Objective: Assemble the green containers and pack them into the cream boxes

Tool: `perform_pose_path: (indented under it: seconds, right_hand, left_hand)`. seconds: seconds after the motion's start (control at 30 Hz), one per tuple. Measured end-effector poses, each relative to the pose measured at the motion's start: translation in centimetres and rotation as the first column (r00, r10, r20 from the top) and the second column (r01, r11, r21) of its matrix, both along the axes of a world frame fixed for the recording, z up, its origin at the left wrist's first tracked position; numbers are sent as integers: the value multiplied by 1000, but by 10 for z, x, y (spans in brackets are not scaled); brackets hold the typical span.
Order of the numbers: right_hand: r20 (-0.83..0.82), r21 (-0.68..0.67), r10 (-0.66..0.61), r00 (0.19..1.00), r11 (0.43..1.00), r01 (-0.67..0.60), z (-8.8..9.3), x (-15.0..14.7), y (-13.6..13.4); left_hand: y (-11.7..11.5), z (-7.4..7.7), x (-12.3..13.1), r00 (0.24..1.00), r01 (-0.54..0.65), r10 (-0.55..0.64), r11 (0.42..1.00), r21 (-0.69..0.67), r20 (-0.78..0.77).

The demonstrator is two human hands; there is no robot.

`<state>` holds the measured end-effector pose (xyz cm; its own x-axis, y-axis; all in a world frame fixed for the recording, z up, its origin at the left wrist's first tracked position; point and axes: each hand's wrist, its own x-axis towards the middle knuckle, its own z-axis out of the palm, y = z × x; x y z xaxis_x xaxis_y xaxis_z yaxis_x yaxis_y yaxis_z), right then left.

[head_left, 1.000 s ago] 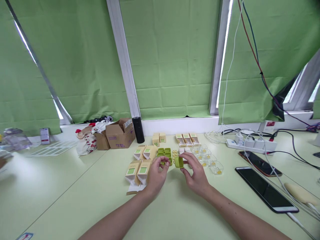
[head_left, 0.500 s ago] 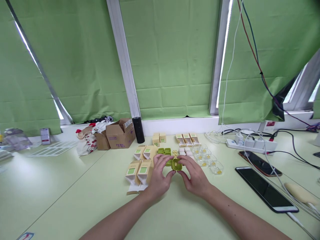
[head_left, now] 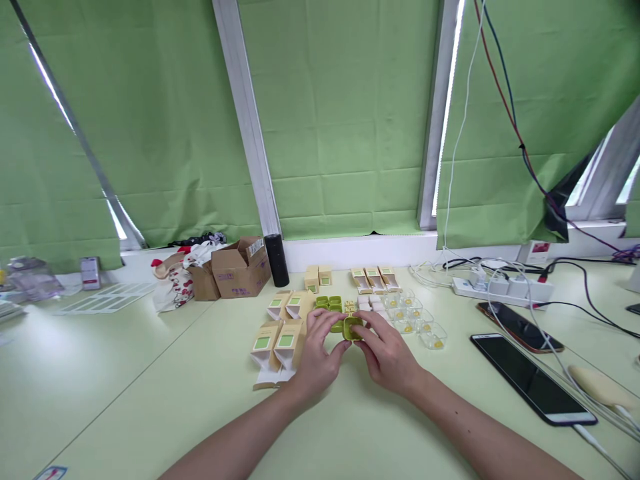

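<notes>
Green rounded plastic case [head_left: 353, 328]: we hold it pinched between our left hand [head_left: 317, 357] and right hand [head_left: 389, 357], fingertips closed on it, low over the pale green tabletop [head_left: 150, 400]. Leftward, beige cardboard cartons [head_left: 280, 337]; rightward, clear plastic trays [head_left: 417, 323]; farther right, black smartphone [head_left: 533, 380].

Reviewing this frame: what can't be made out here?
All in the head view:
- small green case: held between the left hand and right hand; their fingers hide its sides, and whether it is fully closed.
- tan cartons: label print too small to read.
- clear trays: yellow pieces inside too small to identify.
- card: cut off by the bottom edge.
</notes>
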<state>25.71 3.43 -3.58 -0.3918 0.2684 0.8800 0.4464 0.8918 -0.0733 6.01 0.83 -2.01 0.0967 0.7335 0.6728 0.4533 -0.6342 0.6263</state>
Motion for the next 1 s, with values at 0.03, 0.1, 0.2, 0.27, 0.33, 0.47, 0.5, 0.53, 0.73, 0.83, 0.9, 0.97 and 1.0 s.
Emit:
perform_pose_path:
  seconds: [0.03,0.1,0.2,0.27,0.33,0.47,0.5,0.53,0.73,0.83,0.9,0.97,1.0]
  right_hand:
    - [4,-2,-1,1000,1000,1,0,0,0]
    - [11,-10,-4,1000,1000,4,-1,0,1]
    - [16,-13,-5,1000,1000,5,-1,-1,2]
    - [11,-11,-7,1000,1000,7,0,-1,2]
    - [3,-18,-7,1000,1000,7,0,-1,1]
    - [-14,-32,2,1000,999,-2,0,-1,0]
    - [-19,-30,4,1000,1000,-4,0,0,0]
    - [-23,-27,4,1000,1000,-5,0,0,0]
    - [-30,-2,3,1000,1000,-4,2,-1,-1]
    - [-27,-12,8,1000,1000,-8,3,-1,-1]
    - [-26,-11,12,1000,1000,-12,2,-2,0]
    - [-27,-11,17,999,1000,-18,1,-2,1]
    - [-27,-15,20,999,1000,-20,1,-2,1]
  left_hand:
    - [0,0,0,1000,-1,1,1000,6,2]
    - [0,1,1,1000,-4,4,1000,18,1]
    - [0,1,0,1000,-11,11,1000,25,-5]
    - [0,1,0,1000,-12,12,1000,23,-6]
    - [1,1,0,1000,-10,11,1000,17,-4]
    - [0,1,0,1000,-8,8,1000,14,-6]
    - [0,2,0,1000,-7,7,1000,17,-8]
    - [0,2,0,1000,-6,7,1000,20,-10]
    - [0,2,1,1000,-11,11,1000,18,-11]
    - [-1,2,2,1000,-16,17,1000,14,-14]
    - [-1,2,2,1000,-18,19,1000,24,-18]
    - [-1,1,1,1000,-24,24,999,34,-20]
    - [0,1,1,999,-27,28,999,35,-20]
